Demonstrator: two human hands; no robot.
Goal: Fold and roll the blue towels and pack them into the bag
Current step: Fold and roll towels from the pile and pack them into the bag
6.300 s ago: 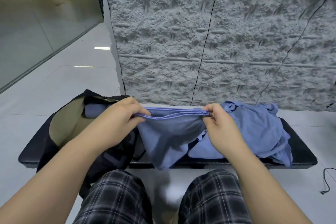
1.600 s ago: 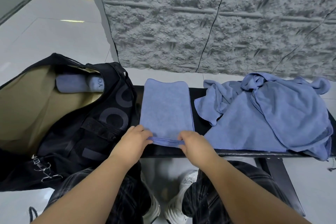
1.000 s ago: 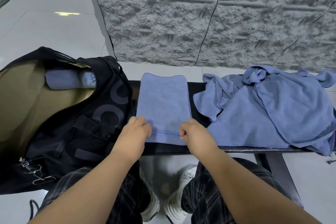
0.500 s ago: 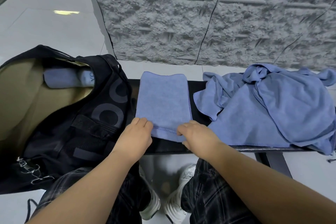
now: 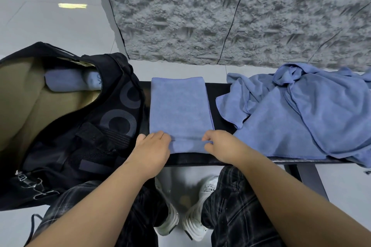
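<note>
Both hands now pinch the folded towel's near edge, rolled over once.

Rough grey stone wall; glossy pale floor; black bench.

Folded blue towel lay flat as a long narrow strip across the black bench, its near end turned over into a small first roll. Left hand and right hand pinched that rolled end at its two corners. Loose heap of blue towels sat crumpled on the bench to the right, just beside the strip. Black bag stood open at left, tan lining showing, one rolled blue towel inside.
</note>
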